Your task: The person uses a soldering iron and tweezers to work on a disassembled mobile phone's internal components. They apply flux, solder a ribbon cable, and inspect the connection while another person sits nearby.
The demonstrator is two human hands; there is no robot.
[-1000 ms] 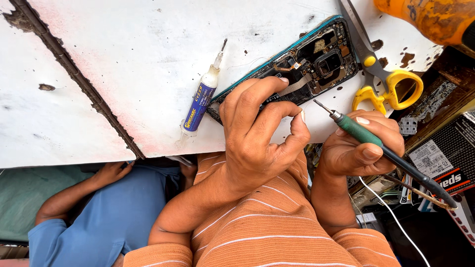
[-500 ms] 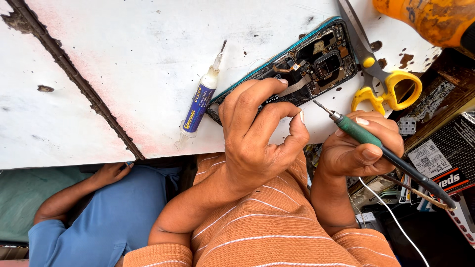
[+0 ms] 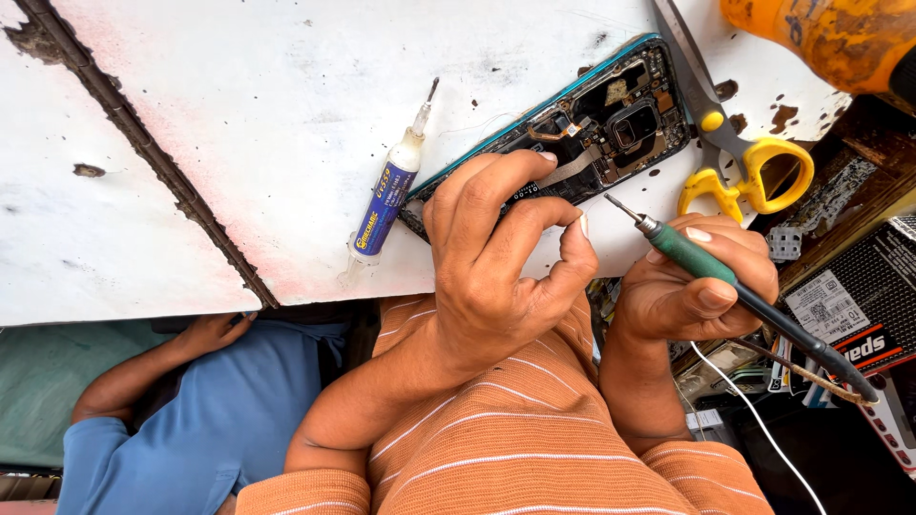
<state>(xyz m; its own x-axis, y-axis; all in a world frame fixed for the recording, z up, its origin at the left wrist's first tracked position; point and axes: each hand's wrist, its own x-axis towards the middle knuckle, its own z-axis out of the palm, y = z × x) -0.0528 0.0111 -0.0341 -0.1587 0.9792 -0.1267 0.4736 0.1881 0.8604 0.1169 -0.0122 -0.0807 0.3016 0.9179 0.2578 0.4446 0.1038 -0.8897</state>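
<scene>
Head view, looking down at a white worktop (image 3: 239, 143) with chipped paint. Opened phone (image 3: 572, 124) lies back-off on it, at 1 o'clock from frame centre, teal frame edge up, boards and flex cables exposed.

Left hand (image 3: 496, 267): fingers curled over the phone's lower end, index and middle pressing on it, thumb tucked toward the fingertips. Looks like it pins the phone down; can't tell if anything small is pinched between thumb and finger.

Right hand (image 3: 701, 286): closed around a green-handled soldering iron (image 3: 706, 267), pen grip, tip aimed at 10 o'clock and hovering just beside the phone's lower edge, near the left thumb. Whether the tip touches anything I can't tell. Its cord runs off toward 4 o'clock.

Handling judgement: phone is light, stiff in the frame, but fragile inside. Flex ribbons and connectors tear easily, and the camera module marks easily. Best held by the teal frame edges or bare metal shields, flat on the top, not by the boards. Iron: hold the green grip only, since the metal end is presumably hot.

Around it: flux syringe (image 3: 386, 205) with blue label at 9 o'clock of the phone, just beside it. Yellow-handled scissors (image 3: 735, 153) at 3 o'clock, blades passing close by the phone's top corner. Orange object (image 3: 830, 38) at top right. Another person's arm in a blue sleeve (image 3: 191, 420) below the table at 8 o'clock, not involved.
</scene>
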